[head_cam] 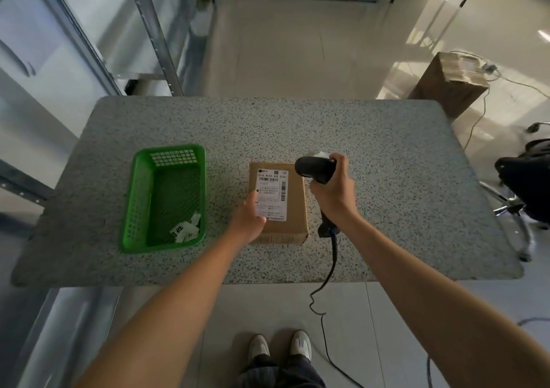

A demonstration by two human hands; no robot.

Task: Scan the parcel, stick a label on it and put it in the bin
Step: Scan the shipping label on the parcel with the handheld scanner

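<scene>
A small brown cardboard parcel [294,206] lies on the speckled table [387,179], with a white printed shipping label [272,191] on its top. My left hand [248,221] grips the parcel's near left corner, thumb on the label. My right hand [334,192] holds a black barcode scanner [314,169] by its handle, just right of the parcel, with the head pointing left over the parcel's far right corner. The scanner's black cable [330,271] hangs off the table's front edge. A green plastic basket [140,197] stands to the left of the parcel.
White paper scraps [186,230] lie in the basket's near right corner. Something white [321,154] shows behind the scanner. A tall cardboard box [449,84] stands on the floor at the back right, a black chair [526,179] at the right, metal shelving [89,45] at the left.
</scene>
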